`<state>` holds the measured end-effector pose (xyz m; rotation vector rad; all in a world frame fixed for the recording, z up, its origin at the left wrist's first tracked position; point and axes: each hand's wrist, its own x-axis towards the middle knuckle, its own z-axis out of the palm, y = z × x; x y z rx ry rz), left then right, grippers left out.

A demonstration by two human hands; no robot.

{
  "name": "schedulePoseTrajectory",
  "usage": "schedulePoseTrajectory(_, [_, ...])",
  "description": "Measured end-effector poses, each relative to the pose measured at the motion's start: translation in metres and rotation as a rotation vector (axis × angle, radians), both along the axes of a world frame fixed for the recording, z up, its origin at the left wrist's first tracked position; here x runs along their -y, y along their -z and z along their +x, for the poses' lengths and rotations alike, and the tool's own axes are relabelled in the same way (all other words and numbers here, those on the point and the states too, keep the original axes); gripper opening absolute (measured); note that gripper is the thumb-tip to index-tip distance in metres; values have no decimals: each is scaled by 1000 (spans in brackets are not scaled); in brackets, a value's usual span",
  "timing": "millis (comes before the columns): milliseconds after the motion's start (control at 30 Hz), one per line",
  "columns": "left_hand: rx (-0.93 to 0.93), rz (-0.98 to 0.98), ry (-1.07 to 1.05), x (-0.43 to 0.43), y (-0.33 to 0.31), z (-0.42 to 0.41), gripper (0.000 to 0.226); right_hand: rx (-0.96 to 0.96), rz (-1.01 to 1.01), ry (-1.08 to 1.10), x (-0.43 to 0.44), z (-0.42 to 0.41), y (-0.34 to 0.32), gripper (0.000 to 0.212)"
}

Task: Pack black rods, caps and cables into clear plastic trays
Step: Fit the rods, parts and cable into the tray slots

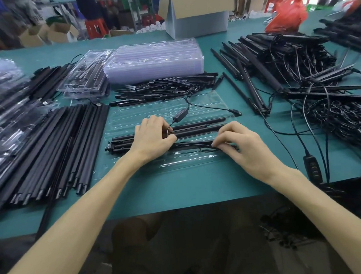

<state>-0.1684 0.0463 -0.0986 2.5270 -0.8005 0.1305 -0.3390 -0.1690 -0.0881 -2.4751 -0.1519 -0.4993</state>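
Hands pinched one cable (pixel 193 143) over the clear tray (pixel 176 165).
Left hand (pixel 152 138) held it atop the tray's black rods (pixel 197 126), right hand (pixel 245 151) nearer the tray's front.

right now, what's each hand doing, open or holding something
Left hand: fingers curled, pinching the cable over the rods.
Right hand: pinching the cable farther right.

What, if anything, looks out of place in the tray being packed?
The cable is not tucked in yet: its inline box and plug trail loosely across the open clear tray, while the rods lie straight.
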Motion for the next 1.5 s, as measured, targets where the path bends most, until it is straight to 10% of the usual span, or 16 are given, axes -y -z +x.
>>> schedulePoseTrajectory(200, [-5,11,8,-1,-4,-3,11,-15,67,243,-2,-3,-2,16])
schedulePoseTrajectory(1167, [-148,-213,96,-14,-38,-21,13,-207,-198,121,-3,-20,-18,34])
schedulePoseTrajectory(1500, [-458,-94,177,-44,-46,-26,21,-215,-127,142,2,-20,-9,25])
